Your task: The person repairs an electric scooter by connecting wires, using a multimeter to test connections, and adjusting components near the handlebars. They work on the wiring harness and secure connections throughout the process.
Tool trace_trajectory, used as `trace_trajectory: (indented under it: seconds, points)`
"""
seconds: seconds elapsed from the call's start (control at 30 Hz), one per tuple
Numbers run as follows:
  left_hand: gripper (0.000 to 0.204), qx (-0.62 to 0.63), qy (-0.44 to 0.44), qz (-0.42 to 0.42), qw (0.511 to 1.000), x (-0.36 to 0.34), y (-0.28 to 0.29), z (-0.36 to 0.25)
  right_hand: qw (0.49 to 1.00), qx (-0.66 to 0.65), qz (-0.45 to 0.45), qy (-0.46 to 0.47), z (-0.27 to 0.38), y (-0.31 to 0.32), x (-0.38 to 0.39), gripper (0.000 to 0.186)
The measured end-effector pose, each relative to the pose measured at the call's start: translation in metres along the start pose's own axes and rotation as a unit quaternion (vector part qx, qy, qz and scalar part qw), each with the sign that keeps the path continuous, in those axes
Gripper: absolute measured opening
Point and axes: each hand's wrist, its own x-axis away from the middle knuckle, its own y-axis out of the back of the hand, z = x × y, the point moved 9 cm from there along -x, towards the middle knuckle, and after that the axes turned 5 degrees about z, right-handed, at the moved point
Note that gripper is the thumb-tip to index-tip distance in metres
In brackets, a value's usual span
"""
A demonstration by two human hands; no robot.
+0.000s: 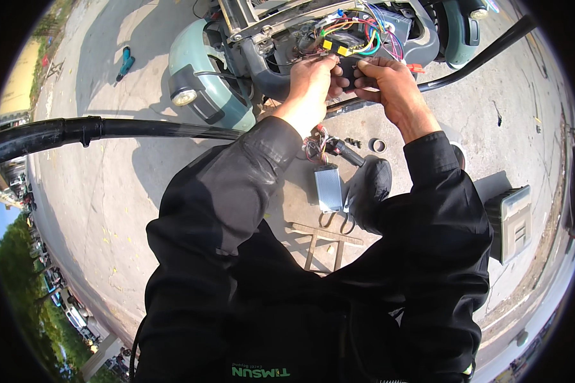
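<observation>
Both arms reach forward to the open front of a small vehicle with a pale green fender (230, 83). A flat dark part (347, 71), whose kind I cannot make out, sits between my hands. My left hand (312, 84) has its fingers curled at this part's left edge. From the other side my right hand (393, 89) pinches it with thumb and fingers. Just beyond the fingertips is a black-and-yellow block (335, 47). Red, blue, yellow and green wires (370, 39) bundle around and behind it. An orange-red piece (415, 68) shows beside my right hand.
Black tubular bars (134, 129) cross on both sides. Below my hands lie a finned silver box (328, 188) with wires, a black handlebar grip (349, 153), a ring (379, 145) and a wooden stool (326, 239). A toolbox (514, 223) stands right; a teal power drill (126, 62) lies left.
</observation>
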Motion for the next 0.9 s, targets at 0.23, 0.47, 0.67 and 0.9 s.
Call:
trace_trajectory:
  seconds: [0.23,0.47,0.67,0.9]
  points:
    - [0.016,-0.091,0.020,0.059,0.994,0.025,-0.010,0.008,0.999,-0.012,0.045,-0.009,0.003,-0.003,0.004,0.016]
    - [0.026,-0.436,-0.174,-0.010,0.883,0.046,0.001,-0.030,0.999,-0.003,0.035,-0.025,0.004,-0.003,0.005,0.019]
    - [0.034,-0.636,-0.330,-0.075,0.694,0.031,0.010,-0.086,0.998,-0.051,0.036,-0.013,0.002,-0.002,0.005,0.021]
    - [0.024,-0.631,-0.280,-0.066,0.721,0.029,0.008,-0.076,1.000,-0.007,0.016,-0.009,-0.003,0.001,0.012,0.020]
